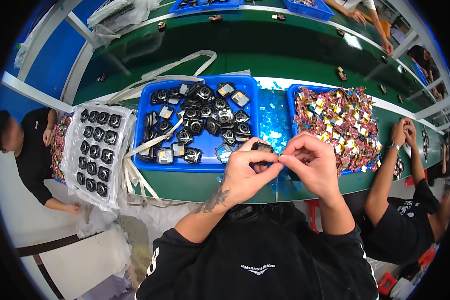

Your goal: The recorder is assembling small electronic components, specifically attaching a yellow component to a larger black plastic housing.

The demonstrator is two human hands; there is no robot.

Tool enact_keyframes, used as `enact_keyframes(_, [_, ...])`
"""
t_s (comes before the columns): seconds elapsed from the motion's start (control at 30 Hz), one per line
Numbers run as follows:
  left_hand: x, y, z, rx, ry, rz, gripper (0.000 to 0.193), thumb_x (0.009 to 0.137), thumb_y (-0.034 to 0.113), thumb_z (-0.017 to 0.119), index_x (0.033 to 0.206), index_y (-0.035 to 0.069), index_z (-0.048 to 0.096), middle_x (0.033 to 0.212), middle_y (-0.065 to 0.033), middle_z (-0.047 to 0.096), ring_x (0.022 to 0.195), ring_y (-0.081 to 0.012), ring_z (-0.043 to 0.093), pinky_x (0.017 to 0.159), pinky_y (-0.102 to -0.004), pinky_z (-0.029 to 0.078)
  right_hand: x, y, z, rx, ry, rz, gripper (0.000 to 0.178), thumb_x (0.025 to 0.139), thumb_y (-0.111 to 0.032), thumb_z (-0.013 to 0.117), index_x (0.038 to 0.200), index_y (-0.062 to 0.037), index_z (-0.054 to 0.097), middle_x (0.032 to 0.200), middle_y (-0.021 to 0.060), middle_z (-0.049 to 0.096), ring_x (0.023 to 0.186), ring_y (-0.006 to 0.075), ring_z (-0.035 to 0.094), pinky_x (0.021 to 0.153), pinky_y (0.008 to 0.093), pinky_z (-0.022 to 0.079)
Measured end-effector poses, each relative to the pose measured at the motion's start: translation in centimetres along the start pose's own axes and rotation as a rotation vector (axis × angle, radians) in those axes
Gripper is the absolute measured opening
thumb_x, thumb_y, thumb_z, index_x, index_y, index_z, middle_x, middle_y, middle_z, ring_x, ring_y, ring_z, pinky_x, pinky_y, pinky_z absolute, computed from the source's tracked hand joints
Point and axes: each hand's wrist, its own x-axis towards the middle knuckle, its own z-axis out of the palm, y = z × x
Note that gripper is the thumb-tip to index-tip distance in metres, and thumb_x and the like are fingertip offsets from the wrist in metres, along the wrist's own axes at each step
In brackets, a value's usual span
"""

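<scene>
My left hand (245, 172) holds a small black square part (261, 148) between thumb and fingers, just above the near edge of the green bench. My right hand (310, 162) is pinched against it at the fingertips, gripping something thin that I cannot make out. Right behind my hands stands a blue tray (145, 107) with several black camera-like parts (205, 117). A second blue tray (291, 100) to the right is piled with small red and yellow pieces (337, 120).
Blue film scraps (272, 120) lie between the trays. A white blister sheet with rows of black parts (97, 150) lies at the left, white straps (140, 170) beside it. One person sits at the left (32, 155), another at the right (405, 200). A green conveyor (265, 47) runs behind.
</scene>
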Motion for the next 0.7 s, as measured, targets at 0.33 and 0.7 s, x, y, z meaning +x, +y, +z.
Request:
enact_keyframes(0.33, [-0.5, -1.4, -0.2, -0.129, 0.055, 0.028, 0.014, 0.081, 0.004, 0.074, 0.093, -0.001, 0.073, 0.097, -0.0051, 0.061, 0.078, -0.0073, 0.059, 0.06, -0.0191, 0.046, 0.0, 0.4, 1.5, -0.429, 0.081, -0.403, 0.013, 0.077, 0.004, 0.074, 0.083, 0.0009, 0.064, 0.085, 0.0097, 0.06, 0.072, 0.0187, 0.062, 0.061, 0.0281, 0.051])
enact_keyframes(0.7, [-1.0, -0.9, -0.8, 0.056, 0.065, 0.077, 0.015, 0.078, 0.007, 0.077, 0.092, 0.001, 0.074, 0.098, -0.0059, 0.062, 0.074, -0.0093, 0.061, 0.061, -0.0216, 0.049, 0.9, -0.8, 0.4, -0.429, -0.123, -0.298, 0.01, 0.082, 0.002, 0.068, 0.088, 0.0007, 0.06, 0.08, 0.0102, 0.06, 0.069, 0.0224, 0.062, 0.062, 0.0325, 0.049])
